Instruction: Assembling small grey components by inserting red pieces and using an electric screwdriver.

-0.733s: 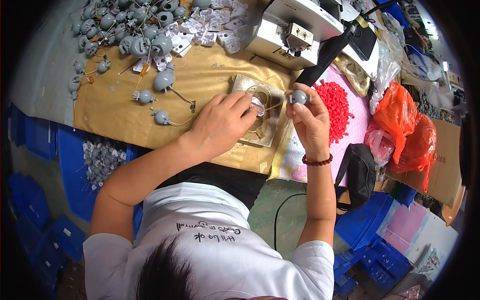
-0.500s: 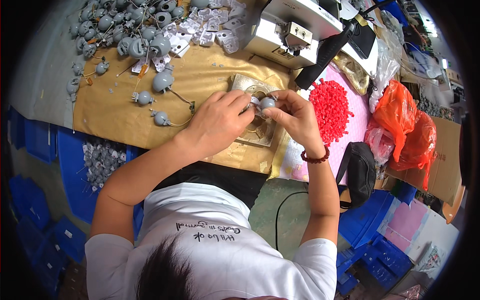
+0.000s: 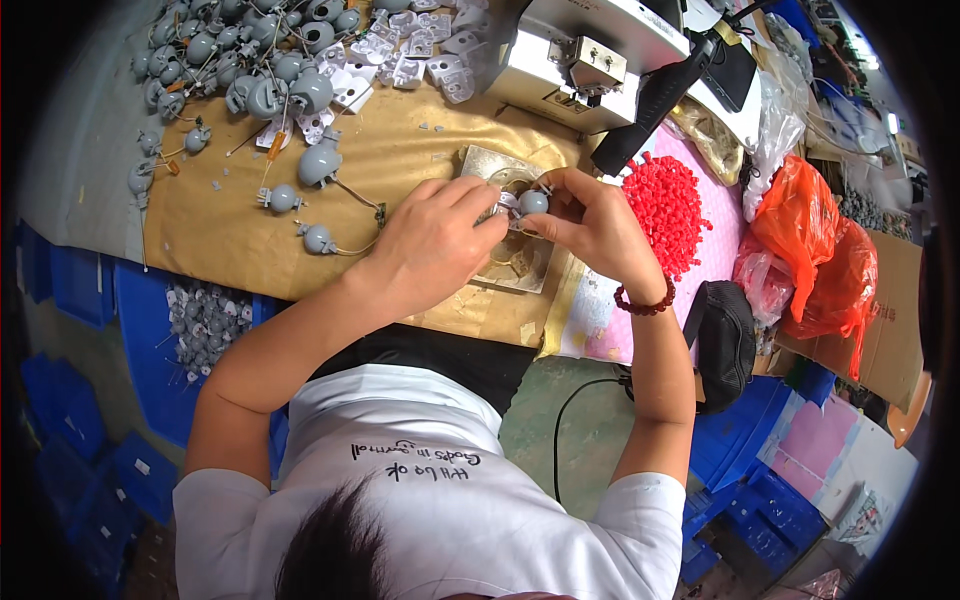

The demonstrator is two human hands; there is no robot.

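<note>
Over a square metal block (image 3: 515,275) with a round recess, my two hands meet at a small grey ball-shaped part (image 3: 533,203). My right hand (image 3: 600,228), with a dark red bead bracelet on its wrist, pinches the ball from the right. From the other side, the closed fingers of my left hand (image 3: 440,238) grip a small white plastic piece (image 3: 507,202) against the ball. Its far side is hidden by my fingers. Just left of my left hand, wired grey balls (image 3: 318,239) lie on the brown paper, one lead running toward my wrist.
Grey wired balls (image 3: 265,97) and white plastic brackets (image 3: 408,45) heap at the far left. A white machine (image 3: 560,75) with a black arm stands beyond my hands. Right are small red caps (image 3: 665,215), a black pouch (image 3: 725,345) and orange bags (image 3: 795,215).
My right wrist and forearm have shifted slightly right and down. Both hands keep their grip at the grey ball, which has barely moved.
</note>
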